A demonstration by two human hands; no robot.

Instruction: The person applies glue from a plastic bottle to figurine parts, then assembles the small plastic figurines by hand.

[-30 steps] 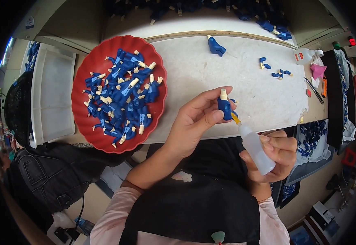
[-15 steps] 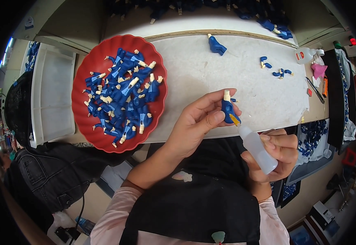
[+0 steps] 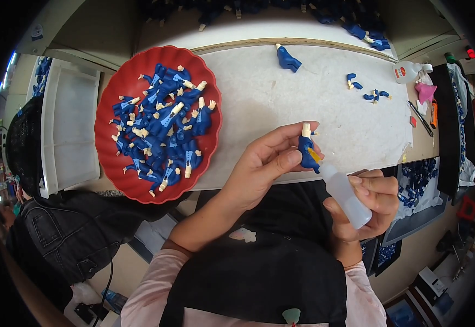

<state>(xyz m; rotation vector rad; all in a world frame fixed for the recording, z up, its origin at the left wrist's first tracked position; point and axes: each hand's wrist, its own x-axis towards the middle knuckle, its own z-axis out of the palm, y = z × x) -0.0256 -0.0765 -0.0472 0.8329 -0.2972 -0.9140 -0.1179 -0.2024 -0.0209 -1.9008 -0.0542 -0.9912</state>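
Observation:
In my left hand (image 3: pixel 267 166) is a blue figurine body (image 3: pixel 306 148) with a cream neck, pinched upright between thumb and fingers. My right hand (image 3: pixel 371 204) is wrapped round a translucent white squeeze bottle (image 3: pixel 347 197). Its yellow nozzle (image 3: pixel 314 156) points up and left and meets the figurine's side; whether anything flows out is too small to see. Left of my hands stands a red scalloped bowl (image 3: pixel 105 158) heaped with blue figurine bodies (image 3: pixel 164 117) that have cream hands and necks.
On the white work surface (image 3: pixel 248 82) lie a lone figurine body (image 3: pixel 287 59) and small blue arm pieces (image 3: pixel 376 96). At the right are a clear bottle (image 3: pixel 406 72), a pink object (image 3: pixel 425 92), a pen (image 3: pixel 421 119) and an orange item (image 3: pixel 433 114). A white bin (image 3: pixel 71 125) stands left of the bowl.
The figurine in my left hand has turned slightly, and the nozzle now meets it a little higher. Both hands have otherwise barely moved.

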